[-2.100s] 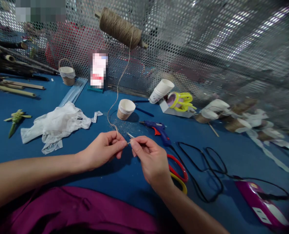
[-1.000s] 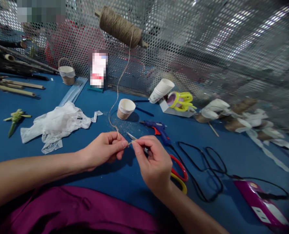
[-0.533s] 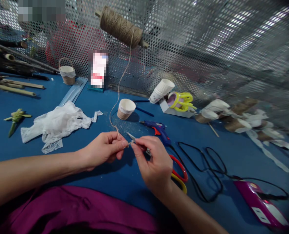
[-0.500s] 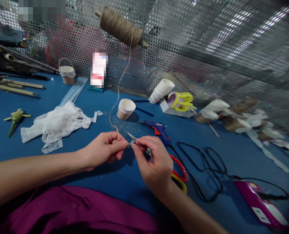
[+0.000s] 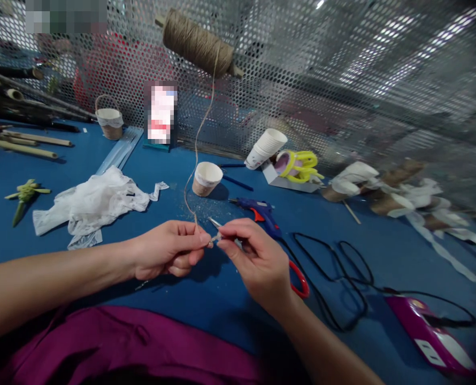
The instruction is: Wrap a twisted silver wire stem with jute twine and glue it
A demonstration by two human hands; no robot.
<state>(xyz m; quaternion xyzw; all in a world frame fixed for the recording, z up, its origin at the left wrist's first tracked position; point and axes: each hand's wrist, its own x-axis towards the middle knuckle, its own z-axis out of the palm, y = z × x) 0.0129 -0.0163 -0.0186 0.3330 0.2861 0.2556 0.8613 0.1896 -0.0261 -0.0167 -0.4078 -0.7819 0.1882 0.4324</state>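
My left hand [image 5: 174,248] is closed, thumb and forefinger pinching the brown twine [image 5: 193,170]. A thin wire-like strand [image 5: 144,284] pokes out beneath that hand. Against its fingertips, my right hand [image 5: 258,262] pinches the short end of the twine; the fingers partly hide that end. Scissors show behind and below my right hand: the blade tip [image 5: 214,221] beyond the fingers, a red handle [image 5: 301,280] by the wrist. Just past my hands stands a twine-wrapped paper cup [image 5: 206,181] with a white rim. The twine runs up to a large spool [image 5: 196,43].
A blue glue gun [image 5: 260,211] lies to the right, its cord leading toward a purple power strip [image 5: 430,337]. White lace [image 5: 97,203] is heaped at left. Stacked paper cups [image 5: 267,148], a handled cup [image 5: 110,123] and a phone [image 5: 160,115] stand along the mesh panel.
My right hand has shifted slightly right and its fingers have moved at the twine end. A thin strand now shows below my left hand; the yellow scissor handle is now hidden.
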